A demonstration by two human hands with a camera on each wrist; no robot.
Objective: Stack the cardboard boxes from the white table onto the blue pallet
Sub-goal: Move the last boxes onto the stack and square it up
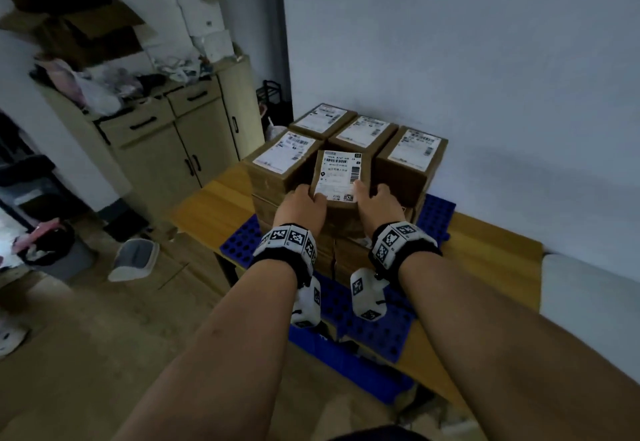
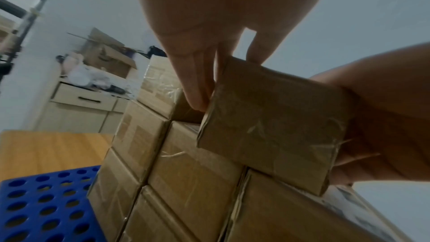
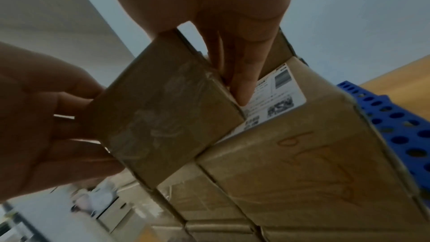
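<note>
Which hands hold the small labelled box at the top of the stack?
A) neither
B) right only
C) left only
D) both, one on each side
D: the left hand and the right hand grip opposite sides of the small labelled box above the stack.

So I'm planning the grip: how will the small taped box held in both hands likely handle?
The small box probably stays stiff: its edges look square between the left hand and right hand. Glossy tape could make it slippery. It seems light, held only at the sides.
</note>
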